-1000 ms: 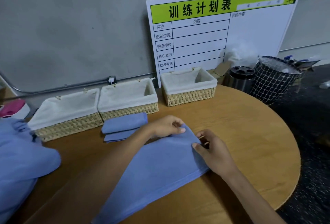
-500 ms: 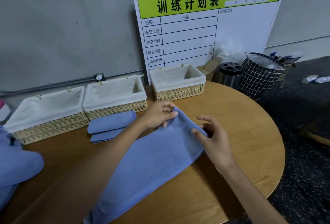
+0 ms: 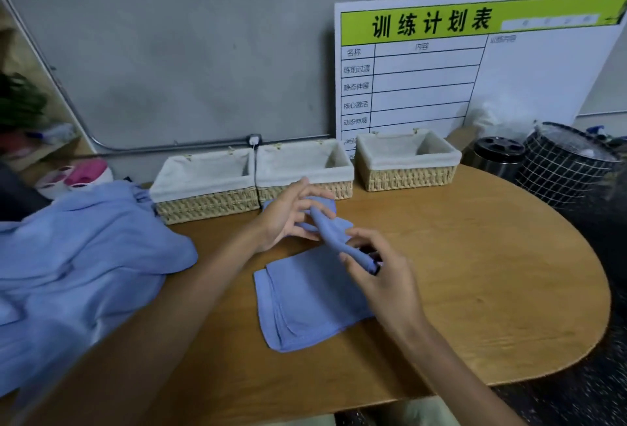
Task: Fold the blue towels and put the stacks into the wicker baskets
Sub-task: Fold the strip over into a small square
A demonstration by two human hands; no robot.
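Observation:
A blue towel (image 3: 305,303) lies half folded on the round wooden table (image 3: 492,283). Its far end is lifted into a raised fold between both hands. My left hand (image 3: 288,218) pinches that fold at its upper end. My right hand (image 3: 376,276) grips its lower end, fingers curled round the cloth. Folded blue towels (image 3: 330,207) lie behind my left hand, mostly hidden by it. Three cloth-lined wicker baskets stand along the wall: left (image 3: 207,184), middle (image 3: 305,167), right (image 3: 407,161). No towel shows in any of them.
A heap of unfolded blue towels (image 3: 78,262) covers the table's left side. A white and green schedule board (image 3: 458,69) leans on the wall. A metal canister (image 3: 495,154) and a wire-mesh bin (image 3: 570,167) stand off the table's right end.
The towel's far end has been lifted off the table and drawn back over the near part, which now lies as a shorter folded rectangle. The view has swung to the left.

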